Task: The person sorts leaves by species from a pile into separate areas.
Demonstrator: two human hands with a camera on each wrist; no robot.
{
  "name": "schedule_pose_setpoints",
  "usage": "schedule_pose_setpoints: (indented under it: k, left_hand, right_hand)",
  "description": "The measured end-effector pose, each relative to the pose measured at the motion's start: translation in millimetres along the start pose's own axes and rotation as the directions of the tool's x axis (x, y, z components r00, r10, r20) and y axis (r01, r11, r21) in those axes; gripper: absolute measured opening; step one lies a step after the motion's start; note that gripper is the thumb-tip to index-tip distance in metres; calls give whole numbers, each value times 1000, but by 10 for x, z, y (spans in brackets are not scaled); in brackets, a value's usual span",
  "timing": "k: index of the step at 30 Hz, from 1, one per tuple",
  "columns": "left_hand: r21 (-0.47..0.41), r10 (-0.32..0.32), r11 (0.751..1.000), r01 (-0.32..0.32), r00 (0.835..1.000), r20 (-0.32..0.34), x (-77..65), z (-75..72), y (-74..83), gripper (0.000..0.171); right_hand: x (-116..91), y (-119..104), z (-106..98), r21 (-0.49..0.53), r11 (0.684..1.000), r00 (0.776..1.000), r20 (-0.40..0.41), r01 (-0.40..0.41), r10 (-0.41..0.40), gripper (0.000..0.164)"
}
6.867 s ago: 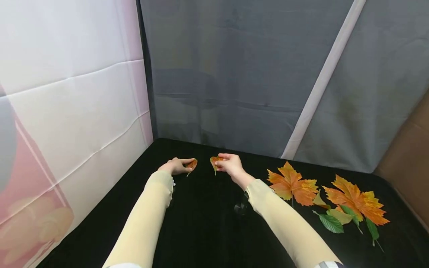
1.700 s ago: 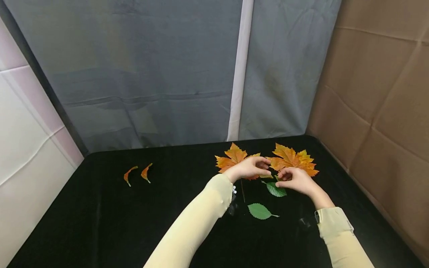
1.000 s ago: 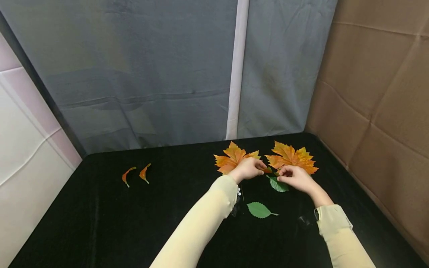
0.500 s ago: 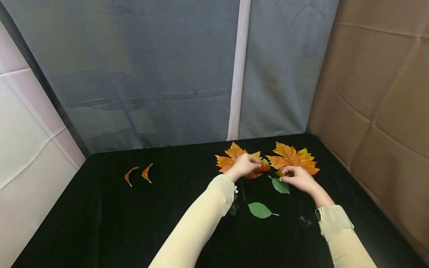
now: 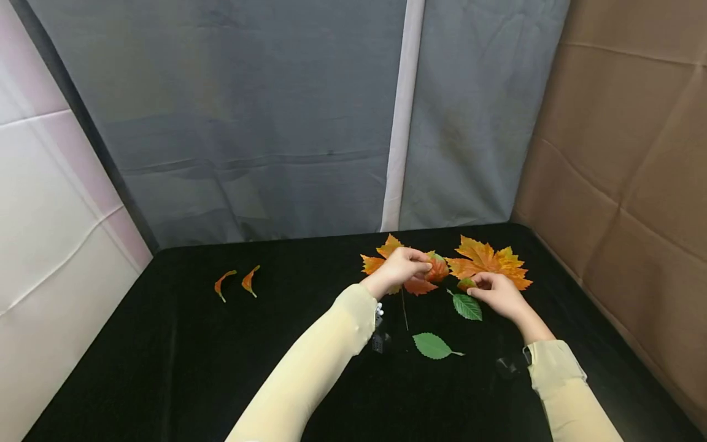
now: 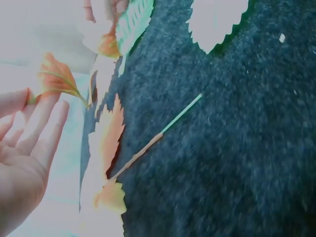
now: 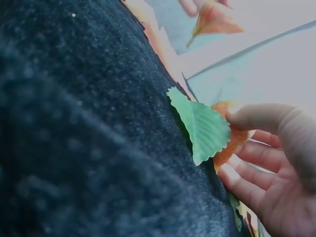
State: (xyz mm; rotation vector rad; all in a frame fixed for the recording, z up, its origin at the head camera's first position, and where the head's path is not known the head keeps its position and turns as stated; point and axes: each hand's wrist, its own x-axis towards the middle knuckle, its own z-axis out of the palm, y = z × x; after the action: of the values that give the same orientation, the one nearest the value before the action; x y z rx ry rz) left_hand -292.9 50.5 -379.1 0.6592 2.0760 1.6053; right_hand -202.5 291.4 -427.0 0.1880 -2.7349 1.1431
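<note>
My left hand [image 5: 402, 267] pinches a small orange-red leaf [image 5: 438, 268] tinged with green, raised over the left orange maple leaf [image 5: 371, 264]. The left wrist view shows that small leaf [image 6: 57, 75] at the fingertips, stem pointing away from the hand. Thumb and fingers of my right hand [image 5: 501, 296] pinch another small orange-green leaf [image 5: 465, 284], in front of the right maple leaf [image 5: 491, 261]. Close beside it, a serrated green leaf [image 5: 467, 307] lies on the black cloth; in the right wrist view this green leaf [image 7: 205, 126] partly covers the pinched leaf [image 7: 238, 142].
A second green leaf [image 5: 432, 346] lies nearer the front of the black-covered table [image 5: 221, 380]. Two narrow curled orange leaves [image 5: 223, 285] lie side by side at the left. Grey curtains [image 5: 265, 123] stand behind, a brown one [image 5: 624, 153] at the right.
The two small orange leaves once held at the left now lie there. Both hands have moved right; the left has lifted the orange-red leaf. One green leaf now lies apart in front.
</note>
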Motion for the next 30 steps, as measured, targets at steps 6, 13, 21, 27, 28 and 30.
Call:
schedule_pose_setpoints:
  k: [6,13,21,27,28,30]
  left_hand:
    - [-70,-9,998,9,1000,-3,-30,-79,49,22]
    - [-98,40,994,-42,999,-22,-55,-165,53,32]
    - [-71,49,996,-53,997,-68,-183,-418,-30,22]
    - [-20,31,999,-34,993,-112,-323,-776,-139,25]
    - [-20,28,999,-31,993,-118,-343,-838,-154,26]
    - [-11,19,1000,-21,990,-140,-387,-967,-179,26]
  right_hand:
    - [6,2,-12,-17,999,999,-15,-38,38,17]
    - [34,16,-29,-30,999,999,-14,-38,38,20]
    - [92,9,-3,-20,1000,1000,-14,-24,24,19]
    - [113,16,-3,-30,999,999,-11,-41,41,20]
    - [110,17,-11,-33,999,999,-11,-41,41,20]
    - [100,19,-26,-36,998,999,-19,-49,48,21]
